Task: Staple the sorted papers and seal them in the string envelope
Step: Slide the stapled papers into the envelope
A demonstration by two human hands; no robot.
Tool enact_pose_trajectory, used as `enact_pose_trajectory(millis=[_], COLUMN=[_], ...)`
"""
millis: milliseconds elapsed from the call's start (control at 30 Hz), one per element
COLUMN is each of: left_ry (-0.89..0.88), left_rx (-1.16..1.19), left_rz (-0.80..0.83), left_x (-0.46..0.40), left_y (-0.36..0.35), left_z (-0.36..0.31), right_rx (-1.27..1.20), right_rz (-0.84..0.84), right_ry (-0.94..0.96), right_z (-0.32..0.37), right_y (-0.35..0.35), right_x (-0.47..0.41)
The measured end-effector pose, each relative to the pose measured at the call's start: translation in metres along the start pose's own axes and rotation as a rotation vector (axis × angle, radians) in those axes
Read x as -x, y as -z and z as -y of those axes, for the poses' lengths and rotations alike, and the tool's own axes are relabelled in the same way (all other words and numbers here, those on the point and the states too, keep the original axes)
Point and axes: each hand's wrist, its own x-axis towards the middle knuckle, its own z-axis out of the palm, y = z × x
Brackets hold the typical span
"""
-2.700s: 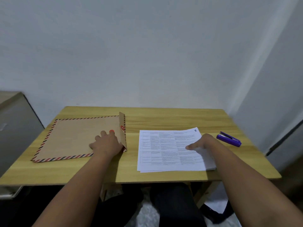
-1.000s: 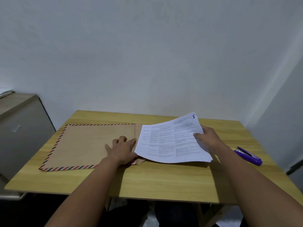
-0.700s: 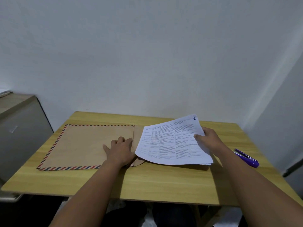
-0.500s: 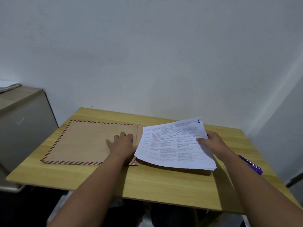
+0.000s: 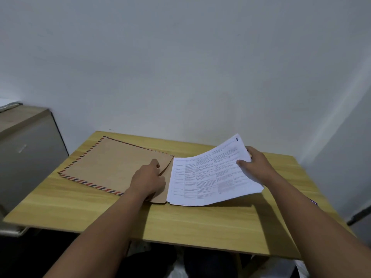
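Note:
A brown envelope (image 5: 112, 165) with a red and blue striped border lies flat on the left half of the wooden table (image 5: 200, 223), its flap open toward the right. My left hand (image 5: 148, 180) presses down on the envelope at its open end. My right hand (image 5: 257, 167) grips the right edge of a stack of printed white papers (image 5: 208, 175), raised on that side, with the left edge resting on the table next to the flap. Only a sliver of the purple stapler (image 5: 313, 202) shows past my right forearm.
A grey cabinet (image 5: 26, 149) stands close to the table's left side. A white wall runs right behind the table's far edge. Dark floor and my legs show below the near edge.
The papers have been lifted off the table and carried left until their edge meets the envelope's opened flap. My left hand stayed on the envelope. The view turned, so the table looks rotated.

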Motion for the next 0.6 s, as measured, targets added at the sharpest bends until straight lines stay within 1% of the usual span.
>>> enact_pose_trajectory(millis=[100,233,333,467,600], left_ry=[-0.016,-0.031,-0.029,-0.012,0.003], left_rx=[-0.016,-0.094,-0.066,-0.029,-0.014], left_rz=[-0.065,-0.113,-0.154,-0.204,-0.211], left_x=[0.005,0.008,0.005,0.007,0.013], left_y=[-0.002,-0.003,-0.002,0.001,0.002], left_z=[0.005,0.005,0.002,-0.003,-0.013], right_rx=[0.013,-0.048,-0.029,-0.046,-0.075], right_rz=[-0.029,-0.063,-0.128,-0.131,-0.16], right_ry=[0.003,-0.024,-0.009,0.019,0.023], right_z=[0.006,0.018,0.021,0.017,0.015], right_y=[-0.002,-0.007,-0.011,-0.015,-0.026], right_x=[0.001,0.004,0.004,0.002,0.005])
